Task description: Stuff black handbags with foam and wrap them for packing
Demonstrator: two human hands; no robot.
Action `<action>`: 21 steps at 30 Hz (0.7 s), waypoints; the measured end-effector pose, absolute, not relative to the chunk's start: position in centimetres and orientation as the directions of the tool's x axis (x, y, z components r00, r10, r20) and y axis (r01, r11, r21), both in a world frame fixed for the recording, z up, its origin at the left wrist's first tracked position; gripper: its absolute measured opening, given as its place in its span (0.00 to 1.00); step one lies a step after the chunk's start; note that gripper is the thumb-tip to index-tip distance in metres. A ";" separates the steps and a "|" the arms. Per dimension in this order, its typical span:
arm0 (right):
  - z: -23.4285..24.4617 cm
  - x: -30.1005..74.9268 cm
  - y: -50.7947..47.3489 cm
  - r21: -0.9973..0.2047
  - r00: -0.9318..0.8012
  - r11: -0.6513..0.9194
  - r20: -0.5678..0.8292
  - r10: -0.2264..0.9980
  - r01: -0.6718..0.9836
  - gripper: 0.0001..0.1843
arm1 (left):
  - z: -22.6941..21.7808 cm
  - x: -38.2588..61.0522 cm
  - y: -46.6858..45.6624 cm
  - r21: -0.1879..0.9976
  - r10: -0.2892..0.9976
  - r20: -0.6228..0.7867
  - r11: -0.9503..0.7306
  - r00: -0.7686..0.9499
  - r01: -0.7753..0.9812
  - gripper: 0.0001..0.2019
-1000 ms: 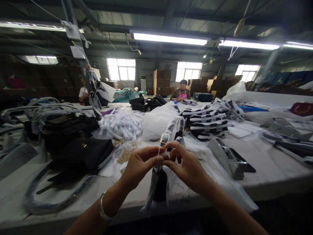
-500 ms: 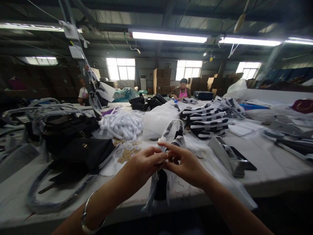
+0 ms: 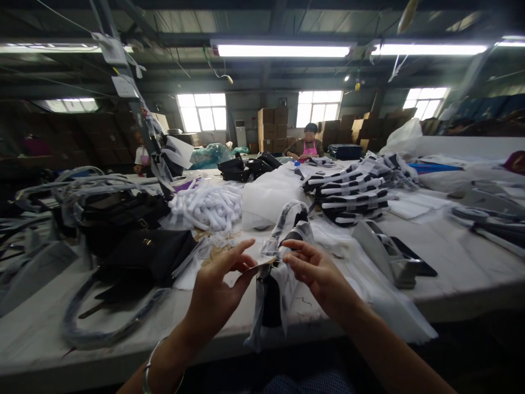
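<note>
White surface (image 3: 451,273) heaped with bags, plastic-wrapped black strap (image 3: 271,306) draped over its near edge, left hand (image 3: 215,293) fingers half spread but thumb and forefinger pinching small tan tag (image 3: 260,263), right hand (image 3: 318,273) fingers pinching the wrap beside it; risk: slick plastic lets strap slide off the edge.

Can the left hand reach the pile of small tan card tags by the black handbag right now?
Probably yes: the pile of small tan card tags lies just beyond the left hand, with nothing standing between. That hand is busy, though, pinching a single tag at the plastic-wrapped black strap.
</note>
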State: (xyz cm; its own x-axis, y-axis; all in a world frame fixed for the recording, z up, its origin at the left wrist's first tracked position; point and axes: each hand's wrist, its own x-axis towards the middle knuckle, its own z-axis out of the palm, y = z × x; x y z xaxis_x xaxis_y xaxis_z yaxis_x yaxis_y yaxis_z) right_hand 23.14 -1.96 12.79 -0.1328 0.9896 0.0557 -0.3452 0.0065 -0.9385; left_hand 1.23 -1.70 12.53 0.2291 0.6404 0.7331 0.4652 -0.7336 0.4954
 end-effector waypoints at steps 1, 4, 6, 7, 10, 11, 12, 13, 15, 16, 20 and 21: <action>12.4 23.1 -2.0 -0.961 -0.146 0.071 0.113 0.983 -0.268 0.20 | 12.4 1.2 -2.0 0.499 0.636 0.743 -0.735 0.211 0.459 0.25; 11.3 22.9 -2.3 -0.966 -0.156 0.257 0.258 0.953 -0.026 0.16 | 12.3 1.2 -3.5 0.359 0.508 0.824 -0.811 0.252 0.462 0.22; 10.9 22.8 -2.3 -0.936 -0.137 0.341 0.328 0.935 0.086 0.15 | 12.4 1.2 -4.6 0.259 0.416 0.865 -0.850 0.281 0.458 0.21; 10.7 22.8 -2.3 -0.922 -0.124 0.368 0.354 0.927 0.118 0.15 | 12.5 1.2 -5.1 0.252 0.404 0.874 -0.851 0.270 0.461 0.20; 10.4 22.8 -2.1 -0.877 -0.108 0.446 0.433 0.895 0.177 0.14 | 12.5 1.3 -6.7 0.380 0.481 0.868 -0.802 0.122 0.461 0.20; 10.3 22.8 -2.0 -0.853 -0.117 0.481 0.467 0.877 0.203 0.13 | 12.2 1.4 -7.2 0.456 0.529 0.847 -0.776 0.055 0.437 0.19; 10.2 22.8 -2.0 -0.820 -0.131 0.523 0.507 0.852 0.232 0.13 | 11.8 1.6 -7.7 0.534 0.580 0.814 -0.744 -0.009 0.401 0.19; 10.0 22.8 -1.9 -0.782 -0.147 0.567 0.548 0.823 0.259 0.12 | 11.3 1.9 -8.3 0.607 0.631 0.774 -0.710 -0.061 0.357 0.18; 9.7 22.8 -1.8 -0.717 -0.170 0.632 0.611 0.773 0.295 0.14 | 9.6 2.5 -9.3 0.741 0.731 0.665 -0.619 -0.153 0.260 0.16; 9.5 22.9 -1.8 -0.699 -0.175 0.647 0.626 0.760 0.306 0.15 | 8.6 2.8 -9.7 0.803 0.780 0.593 -0.559 -0.198 0.207 0.14; 8.9 23.1 -1.6 -0.702 -0.215 0.640 0.604 0.767 0.312 0.18 | 4.3 3.3 -10.1 0.981 0.933 0.070 -0.128 -0.353 -0.143 0.22; 8.9 23.1 -1.5 -0.707 -0.223 0.637 0.597 0.771 0.307 0.19 | 3.4 3.2 -9.9 0.974 0.941 -0.052 -0.026 -0.335 -0.225 0.27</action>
State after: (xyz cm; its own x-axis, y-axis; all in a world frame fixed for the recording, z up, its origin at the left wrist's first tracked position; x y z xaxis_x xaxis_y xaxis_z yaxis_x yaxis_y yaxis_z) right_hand 23.12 -1.53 8.85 -0.2228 0.7707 0.5970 0.3074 0.6367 -0.7072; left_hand 3.24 -9.93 3.43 -0.3346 0.9409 -0.0522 -0.2249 -0.0259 0.9740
